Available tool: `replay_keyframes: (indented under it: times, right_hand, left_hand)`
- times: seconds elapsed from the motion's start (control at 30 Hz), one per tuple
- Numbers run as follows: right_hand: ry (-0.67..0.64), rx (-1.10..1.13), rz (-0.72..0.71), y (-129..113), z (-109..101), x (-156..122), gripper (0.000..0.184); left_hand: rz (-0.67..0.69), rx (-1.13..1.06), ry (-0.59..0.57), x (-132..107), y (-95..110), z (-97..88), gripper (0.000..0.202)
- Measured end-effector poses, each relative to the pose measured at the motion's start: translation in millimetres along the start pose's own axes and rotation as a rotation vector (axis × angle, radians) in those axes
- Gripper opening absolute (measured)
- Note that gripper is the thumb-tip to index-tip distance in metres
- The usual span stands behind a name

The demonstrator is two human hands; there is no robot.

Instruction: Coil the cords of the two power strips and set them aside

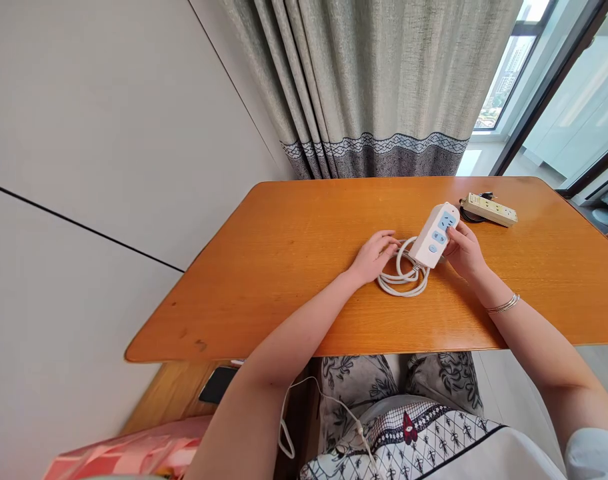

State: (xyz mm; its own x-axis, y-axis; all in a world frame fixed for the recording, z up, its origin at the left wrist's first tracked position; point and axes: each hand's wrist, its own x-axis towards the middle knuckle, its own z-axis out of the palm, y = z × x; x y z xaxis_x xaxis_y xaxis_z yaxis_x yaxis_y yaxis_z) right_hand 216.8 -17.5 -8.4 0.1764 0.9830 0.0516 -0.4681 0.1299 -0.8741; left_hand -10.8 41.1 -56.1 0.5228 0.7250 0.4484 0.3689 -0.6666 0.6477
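Observation:
A white power strip (424, 245) with pale blue sockets is tilted up over the right half of the table. My right hand (465, 250) grips its right side, thumb on the front face near the sockets. Its white cable (403, 292) lies in loose coils on the tabletop below and left of the strip. My left hand (377, 257) rests at the left edge of these coils, fingers stretched out and touching or close to the cable; exact contact at the fingertips cannot be made out.
A cream power strip (493, 210) with a black cord lies at the table's back right. The wooden table (284, 267) meets a white wall panel on the left. Behind it hangs a grey curtain (384, 80). A dark phone-like slab (218, 385) lies below the front edge.

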Motion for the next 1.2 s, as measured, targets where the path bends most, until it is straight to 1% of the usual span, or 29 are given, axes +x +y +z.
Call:
replay_keyframes:
  times: [0.07, 0.13, 0.2, 0.3, 0.4, 0.47, 0.57, 0.63, 0.7, 0.77, 0.87, 0.9, 0.93, 1.0, 1.07, 1.13, 1.2]
  right_hand:
    - [0.009, -0.005, 0.015, -3.7, 0.5, -1.0, 0.037]
    - [0.016, -0.017, 0.025, -6.1, 0.5, -1.8, 0.034]
    - [0.019, -0.027, 0.024, -7.6, 0.2, -2.3, 0.033]
    - [0.029, -0.041, 0.011, -8.5, -0.4, -2.8, 0.031]
    - [0.034, -0.030, -0.029, -8.7, -0.7, -2.5, 0.031]
    - [0.024, -0.008, -0.063, -8.1, -0.9, -1.5, 0.034]
    - [0.034, 0.015, -0.097, -5.7, -1.9, 1.5, 0.038]
    - [0.071, 0.012, -0.106, -3.2, -3.5, 4.4, 0.035]
    - [0.121, 0.011, -0.117, -0.8, -6.2, 8.2, 0.031]
    - [0.173, 0.024, -0.131, 1.1, -10.5, 12.6, 0.027]
    - [0.261, 0.058, -0.153, 2.7, -19.9, 20.2, 0.023]
    - [0.291, 0.068, -0.159, 3.1, -23.5, 22.8, 0.022]
    - [0.322, 0.078, -0.163, 3.6, -27.2, 25.3, 0.020]
    - [0.380, 0.105, -0.162, 4.7, -34.1, 30.0, 0.018]
    - [0.434, 0.140, -0.166, 5.5, -39.7, 34.1, 0.015]
    - [0.488, 0.173, -0.189, 4.9, -43.6, 37.4, 0.012]
    - [0.529, 0.207, -0.225, 1.0, -46.6, 39.9, 0.010]
  left_hand:
    - [0.007, 0.055, -0.177, -0.3, -0.3, 2.6, 0.027]
    - [0.026, 0.100, -0.268, -1.4, 1.4, 4.9, 0.031]
    - [0.009, 0.130, -0.274, -2.1, 3.5, 5.8, 0.034]
    - [-0.078, 0.112, -0.196, -1.5, 4.4, 4.4, 0.037]
    - [-0.183, 0.042, -0.050, 1.4, -0.7, 2.7, 0.024]
    - [-0.257, -0.010, 0.068, 4.8, -8.8, 2.0, 0.018]
    - [-0.371, -0.143, 0.294, 12.1, -26.2, -0.8, 0.014]
    - [-0.450, -0.298, 0.468, 17.9, -37.9, -6.8, 0.017]
    - [-0.510, -0.471, 0.642, 23.5, -47.4, -17.7, 0.022]
    - [-0.531, -0.605, 0.818, 27.7, -54.6, -33.2, 0.024]
    - [-0.555, -0.758, 1.042, 30.0, -64.0, -60.9, 0.011]
    - [-0.578, -0.790, 1.113, 29.7, -67.3, -70.0, 0.006]
    - [-0.608, -0.812, 1.180, 29.0, -70.8, -78.7, 0.005]
    - [-0.643, -0.816, 1.287, 26.7, -77.7, -94.0, 0.006]
    - [-0.647, -0.794, 1.369, 23.6, -83.8, -106.5, 0.007]
    - [-0.645, -0.757, 1.423, 20.2, -88.5, -116.8, 0.007]
    - [-0.654, -0.709, 1.448, 17.0, -91.7, -125.8, 0.010]
